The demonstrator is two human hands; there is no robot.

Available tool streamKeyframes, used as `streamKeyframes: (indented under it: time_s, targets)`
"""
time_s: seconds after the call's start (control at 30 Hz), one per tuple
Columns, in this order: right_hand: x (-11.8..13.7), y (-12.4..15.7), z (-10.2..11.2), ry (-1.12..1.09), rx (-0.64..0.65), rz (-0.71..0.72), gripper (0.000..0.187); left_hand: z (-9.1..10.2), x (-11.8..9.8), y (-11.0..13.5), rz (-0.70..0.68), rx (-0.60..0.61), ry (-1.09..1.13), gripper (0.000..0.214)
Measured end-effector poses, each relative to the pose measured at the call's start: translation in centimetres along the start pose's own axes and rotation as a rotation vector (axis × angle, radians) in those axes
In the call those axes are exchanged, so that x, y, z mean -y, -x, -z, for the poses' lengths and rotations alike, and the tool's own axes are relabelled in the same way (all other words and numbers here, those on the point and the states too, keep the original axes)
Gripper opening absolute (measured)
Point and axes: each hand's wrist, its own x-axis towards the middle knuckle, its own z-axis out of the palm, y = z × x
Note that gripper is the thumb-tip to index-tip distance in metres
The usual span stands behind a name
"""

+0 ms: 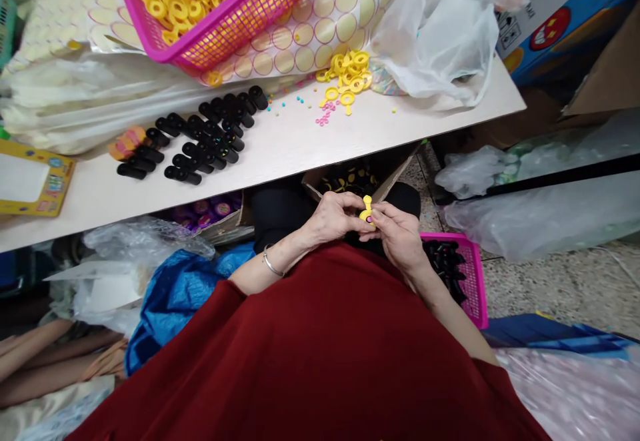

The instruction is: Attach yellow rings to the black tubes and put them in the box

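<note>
You had both hands close in front of you, just on the near side of the white tabletop, whose near edge slanted from the lower left to the upper right. A stretch of pale surface lay between the black plastic tubes on the left and the small pink rings on the right, running along that edge. Your left hand pinched the yellow ring piece from the left, and your right hand gripped it from the right, so it sat between your fingertips, above your lap. Below the table edge, an open carton stood just beyond your hands, and a pink basket of black pieces was near your right forearm, limiting room there. A blue bag lay left of your left forearm. Farther off, a heap of yellow ring pieces lay near the pink rings; a crumpled white plastic bag blocked the right part, and a larger pink basket took up the far side.
</note>
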Motion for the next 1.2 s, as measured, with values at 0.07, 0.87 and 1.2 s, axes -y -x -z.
streamKeyframes:
  time_s: [0.07,0.87,1.2]
  targets:
    - [-0.6,-0.2,-0.3,-0.012,-0.034,-0.009,0.033,-0.1,0.3,0.1,0.022,-0.047,-0.028,0.025]
    - [1.9,2.9,0.9,0.669,0.180,0.536,0.031,-0.4,-2.4,3.5,-0.250,0.067,-0.245,0.036]
    - [-0.3,0.9,0.6,0.013,0.009,0.133,0.038,-0.4,0.4,0.9,-0.346,0.010,-0.276,0.050]
